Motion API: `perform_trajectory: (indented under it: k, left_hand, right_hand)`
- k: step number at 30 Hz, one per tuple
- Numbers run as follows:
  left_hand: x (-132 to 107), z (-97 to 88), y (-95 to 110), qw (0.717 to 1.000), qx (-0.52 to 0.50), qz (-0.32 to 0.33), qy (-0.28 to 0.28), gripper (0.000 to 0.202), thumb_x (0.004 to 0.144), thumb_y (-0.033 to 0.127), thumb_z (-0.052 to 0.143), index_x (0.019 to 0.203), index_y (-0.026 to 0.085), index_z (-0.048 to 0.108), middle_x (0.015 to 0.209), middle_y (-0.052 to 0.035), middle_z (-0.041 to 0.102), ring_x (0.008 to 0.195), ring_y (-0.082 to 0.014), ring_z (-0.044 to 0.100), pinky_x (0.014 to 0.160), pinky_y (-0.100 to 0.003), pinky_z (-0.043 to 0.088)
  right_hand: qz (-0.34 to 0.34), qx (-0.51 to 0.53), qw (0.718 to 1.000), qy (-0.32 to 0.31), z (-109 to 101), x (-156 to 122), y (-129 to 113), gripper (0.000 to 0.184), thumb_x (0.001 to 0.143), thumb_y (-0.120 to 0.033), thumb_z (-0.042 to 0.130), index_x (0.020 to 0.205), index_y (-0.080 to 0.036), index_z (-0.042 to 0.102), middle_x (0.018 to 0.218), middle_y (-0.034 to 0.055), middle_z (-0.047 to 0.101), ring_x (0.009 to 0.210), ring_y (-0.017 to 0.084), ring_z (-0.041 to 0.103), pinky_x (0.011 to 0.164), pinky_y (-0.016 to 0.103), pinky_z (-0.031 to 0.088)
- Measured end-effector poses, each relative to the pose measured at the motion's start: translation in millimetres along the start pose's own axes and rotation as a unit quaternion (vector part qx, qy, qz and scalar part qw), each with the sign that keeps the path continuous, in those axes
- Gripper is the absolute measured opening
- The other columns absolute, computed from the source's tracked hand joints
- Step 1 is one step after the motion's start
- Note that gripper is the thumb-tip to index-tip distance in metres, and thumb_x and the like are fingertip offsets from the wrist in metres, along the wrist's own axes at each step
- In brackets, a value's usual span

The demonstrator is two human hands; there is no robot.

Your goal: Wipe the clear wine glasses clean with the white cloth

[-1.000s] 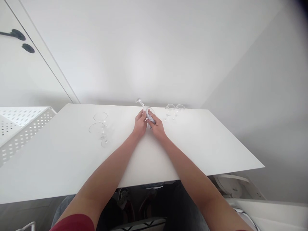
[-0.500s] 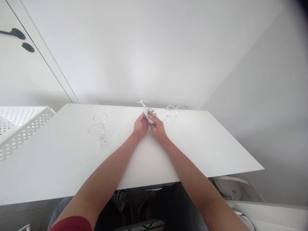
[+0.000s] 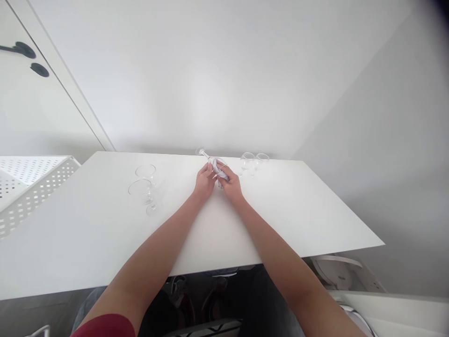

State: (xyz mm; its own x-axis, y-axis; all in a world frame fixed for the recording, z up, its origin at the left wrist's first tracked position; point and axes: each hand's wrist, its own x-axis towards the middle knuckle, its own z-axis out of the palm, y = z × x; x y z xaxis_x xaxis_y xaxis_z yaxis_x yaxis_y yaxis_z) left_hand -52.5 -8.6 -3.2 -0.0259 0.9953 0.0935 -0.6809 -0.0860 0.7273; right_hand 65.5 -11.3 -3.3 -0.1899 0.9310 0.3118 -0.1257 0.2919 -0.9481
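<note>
Above the far middle of the white table [image 3: 217, 234], both hands are closed round a tilted stemmed glass [image 3: 206, 155], its foot pointing up to the left. My left hand [image 3: 204, 181] grips the glass from its left side. A pale cloth [image 3: 220, 171] lies bunched against the bowl, and my right hand [image 3: 230, 184] presses it there with curled fingers. Fingers and cloth hide most of the bowl. To the left stand two clear stemmed glasses [image 3: 140, 191], one behind the other. Two more stemmed glasses [image 3: 247, 161] stand side by side to the right of my hands.
A white wall [image 3: 210, 84] rises behind the table's far edge. At the left is a white perforated metal piece [image 3: 38, 194], with a door handle [image 3: 23, 49] above it. Below the table's right corner sits a pale rounded object [image 3: 333, 274].
The held glass has tipped, its foot now slightly lower and further left. My right fingers have shifted over the cloth and bowl. The standing glasses have stayed put.
</note>
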Motion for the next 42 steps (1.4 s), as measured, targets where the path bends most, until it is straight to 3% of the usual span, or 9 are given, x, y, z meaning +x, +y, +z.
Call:
perform_trajectory:
  k: [3, 10, 17, 20, 23, 27, 31, 36, 42]
  left_hand:
    - [1.0, 1.7, -1.7, 0.999, -0.035, -0.016, 0.018, 0.052, 0.093, 0.066, 0.057, 0.109, 0.018, 0.070, 0.118, -0.0164, 0.071, 0.116, -0.0302, 0.066, 0.087, -0.039, 0.057]
    - [-3.1, 2.7, 1.9, 0.999, 0.024, -0.038, 0.011, 0.060, 0.084, 0.068, 0.069, 0.121, 0.021, 0.065, 0.091, -0.0083, 0.069, 0.062, -0.0183, 0.067, 0.044, -0.026, 0.045]
    - [-2.3, 5.2, -1.2, 1.000, -0.021, 0.018, 0.004, 0.044, 0.095, 0.058, 0.061, 0.109, 0.018, 0.071, 0.117, -0.0145, 0.072, 0.116, -0.0272, 0.067, 0.092, -0.038, 0.056]
    - [-1.5, 5.0, 0.4, 0.999, -0.019, -0.011, 0.032, 0.055, 0.094, 0.069, 0.054, 0.114, 0.019, 0.069, 0.125, -0.0155, 0.069, 0.117, -0.0289, 0.066, 0.089, -0.039, 0.056]
    - [-1.8, 3.2, 2.8, 0.999, -0.007, 0.004, 0.039, 0.046, 0.094, 0.063, 0.058, 0.111, 0.022, 0.069, 0.121, -0.0121, 0.069, 0.106, -0.0260, 0.068, 0.080, -0.036, 0.057]
    - [-1.7, 1.0, 2.2, 1.000, -0.008, 0.021, 0.007, 0.037, 0.093, 0.051, 0.066, 0.120, 0.027, 0.068, 0.115, -0.0088, 0.070, 0.103, -0.0247, 0.069, 0.080, -0.035, 0.057]
    - [1.2, 0.7, -0.6, 0.999, -0.046, 0.024, 0.014, 0.046, 0.096, 0.062, 0.056, 0.117, 0.023, 0.067, 0.124, -0.0117, 0.068, 0.117, -0.0266, 0.066, 0.089, -0.037, 0.057]
    - [2.7, -0.3, 0.2, 0.998, -0.042, 0.022, 0.038, 0.042, 0.089, 0.059, 0.068, 0.107, 0.022, 0.067, 0.123, -0.0110, 0.068, 0.116, -0.0246, 0.065, 0.090, -0.035, 0.056]
    - [0.8, -3.0, -0.5, 0.999, 0.001, 0.042, -0.004, 0.046, 0.085, 0.044, 0.078, 0.127, 0.029, 0.066, 0.116, -0.0060, 0.070, 0.109, -0.0218, 0.066, 0.086, -0.032, 0.053]
  right_hand:
    - [-0.023, -0.065, 0.998, -0.007, 7.2, -1.3, 4.4, 0.046, 0.082, -0.032, 0.071, 0.127, -0.029, 0.072, 0.133, 0.0050, 0.067, 0.128, 0.025, 0.056, 0.108, 0.041, 0.048]
    - [0.129, 0.195, 0.970, -0.065, 2.6, -2.8, -3.7, 0.047, 0.085, -0.041, 0.072, 0.128, -0.024, 0.068, 0.068, -0.0039, 0.058, 0.047, 0.010, 0.039, 0.054, 0.028, 0.051]
    - [-0.036, -0.055, 0.998, 0.025, 12.0, -0.7, 7.4, 0.045, 0.081, -0.032, 0.069, 0.126, -0.028, 0.072, 0.137, 0.0040, 0.065, 0.124, 0.023, 0.058, 0.106, 0.039, 0.049]
    - [0.062, 0.018, 0.998, -0.011, 11.8, -2.9, 4.4, 0.046, 0.082, -0.034, 0.071, 0.127, -0.026, 0.070, 0.110, 0.0039, 0.073, 0.086, 0.018, 0.064, 0.084, 0.035, 0.056]
    - [0.138, 0.188, 0.971, -0.054, 3.4, -4.2, -3.7, 0.036, 0.085, -0.037, 0.069, 0.118, -0.022, 0.071, 0.075, -0.0025, 0.062, 0.047, 0.009, 0.038, 0.058, 0.029, 0.052]
    - [0.110, 0.181, 0.977, -0.033, -0.4, -3.4, -5.8, 0.040, 0.084, -0.035, 0.069, 0.123, -0.026, 0.069, 0.082, -0.0009, 0.065, 0.051, 0.010, 0.044, 0.062, 0.030, 0.052]
    - [0.016, 0.005, 1.000, -0.013, 13.3, -4.4, -0.4, 0.049, 0.079, -0.034, 0.072, 0.128, -0.029, 0.071, 0.118, 0.0039, 0.071, 0.102, 0.021, 0.064, 0.094, 0.036, 0.053]
    - [0.142, 0.194, 0.969, -0.054, 10.1, -5.5, -5.6, 0.028, 0.085, -0.032, 0.066, 0.111, -0.023, 0.072, 0.068, -0.0040, 0.059, 0.048, 0.010, 0.037, 0.061, 0.030, 0.051]
    - [0.125, 0.253, 0.959, 0.004, -4.5, -0.5, -8.6, 0.031, 0.080, -0.026, 0.070, 0.111, -0.024, 0.070, 0.082, -0.0021, 0.067, 0.047, 0.008, 0.039, 0.057, 0.029, 0.050]
